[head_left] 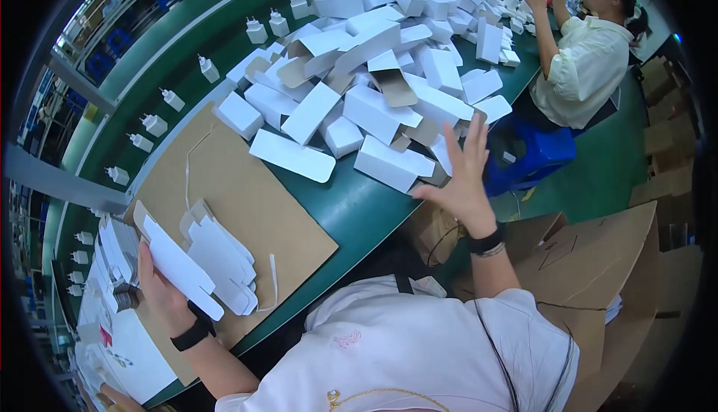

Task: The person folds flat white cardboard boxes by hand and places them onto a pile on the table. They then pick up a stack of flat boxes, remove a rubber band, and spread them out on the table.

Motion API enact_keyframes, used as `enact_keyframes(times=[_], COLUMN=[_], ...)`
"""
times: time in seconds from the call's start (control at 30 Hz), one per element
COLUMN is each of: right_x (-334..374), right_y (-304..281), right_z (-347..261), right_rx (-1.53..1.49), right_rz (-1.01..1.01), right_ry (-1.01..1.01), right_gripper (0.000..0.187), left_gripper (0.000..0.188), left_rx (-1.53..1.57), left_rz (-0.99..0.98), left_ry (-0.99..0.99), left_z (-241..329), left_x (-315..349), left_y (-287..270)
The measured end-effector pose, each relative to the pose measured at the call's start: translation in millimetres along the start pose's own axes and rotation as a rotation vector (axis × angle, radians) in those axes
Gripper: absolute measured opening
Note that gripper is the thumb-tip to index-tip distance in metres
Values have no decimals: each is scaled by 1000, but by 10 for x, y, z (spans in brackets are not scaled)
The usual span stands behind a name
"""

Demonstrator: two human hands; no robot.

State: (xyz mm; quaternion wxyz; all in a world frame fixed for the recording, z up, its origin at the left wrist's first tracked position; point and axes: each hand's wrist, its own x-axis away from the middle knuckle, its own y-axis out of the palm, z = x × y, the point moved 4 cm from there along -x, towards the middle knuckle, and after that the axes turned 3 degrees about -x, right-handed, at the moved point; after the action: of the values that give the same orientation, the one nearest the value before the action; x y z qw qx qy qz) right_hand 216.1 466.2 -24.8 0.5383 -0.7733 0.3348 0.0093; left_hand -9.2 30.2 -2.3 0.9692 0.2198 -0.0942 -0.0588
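Your left hand [166, 300] clamps a white carton [178, 261] above the cardboard sheet [258, 203] at the bench's left end; its fingers are mostly hidden behind it. Your right hand [465, 186] has its fingers spread at the near edge of the bench [340, 197]; contact with the nearest box [393, 163] cannot be confirmed. Caution: a sideways sweep could push that box over the edge. Dragging the carton low could scatter the flat cartons [221, 262].

Dozens of boxes [310, 113] (heaped too deep for an exact count), at least twelve chargers [155, 125], one cardboard sheet [250, 176], one stool [535, 150], the wearer's two hands [467, 184].
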Motion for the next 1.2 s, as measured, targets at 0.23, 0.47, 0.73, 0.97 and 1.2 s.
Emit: enact_keyframes(times=[0.23,0.47,0.73,0.97,1.2], right_x=[-257,-599,-606,-393,-191], right_y=[141,-46,56,79,-98], right_z=[403,903,1000,1226,295], right_rx=[-69,-108,-101,-317,-776], right_rz=[52,-14,94,301,502], right_ry=[-37,-68,-156,-140,-51], right_gripper=[104,90,71,89,60], left_gripper=[33,31,30,23,16], left_rx=[-65,-70,-102,-153,-738], left_rz=[-65,40,1,11,84], left_ry=[25,64,57,167,541], left_z=[-84,-37,53,270,267], left_x=[-110,-23,-45,-48,-152], left_y=[-22,-39,136,487,597])
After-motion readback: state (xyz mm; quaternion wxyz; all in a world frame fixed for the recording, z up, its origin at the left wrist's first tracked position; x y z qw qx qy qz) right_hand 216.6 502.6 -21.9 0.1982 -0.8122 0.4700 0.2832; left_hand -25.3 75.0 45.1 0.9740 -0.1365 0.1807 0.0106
